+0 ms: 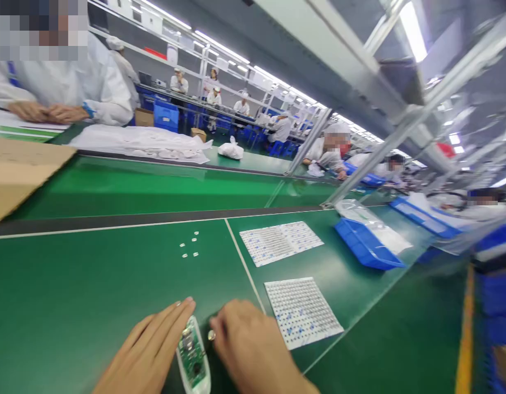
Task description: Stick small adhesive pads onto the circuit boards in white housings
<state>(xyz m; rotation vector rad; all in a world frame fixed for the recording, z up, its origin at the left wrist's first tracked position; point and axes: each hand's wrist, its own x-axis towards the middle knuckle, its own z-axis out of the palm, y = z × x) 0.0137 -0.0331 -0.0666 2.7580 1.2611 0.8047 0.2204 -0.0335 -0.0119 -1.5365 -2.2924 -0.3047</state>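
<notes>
A white plastic housing with a green circuit board (pixel 193 350) in it lies at the bottom middle of the head view. My left hand (pixel 154 345) rests along its left side, fingers stretched out and touching its edge; the thumb is out of sight. Just right of the housing is my right hand (pixel 253 345), fingers curled and pinched at a small shiny round piece (pixel 211 335), whose exact kind I cannot make out. Several small white pieces (pixel 194 239) lie farther up the green table.
Two white sheets with rows of small parts, a far one (pixel 277 243) and a near one (pixel 304 312), lie to the right. Beyond them is a blue tray (pixel 366 243) with a plastic bag. Cardboard (pixel 27 169) stands at left; across the bench, a person's hands (pixel 51 112) rest.
</notes>
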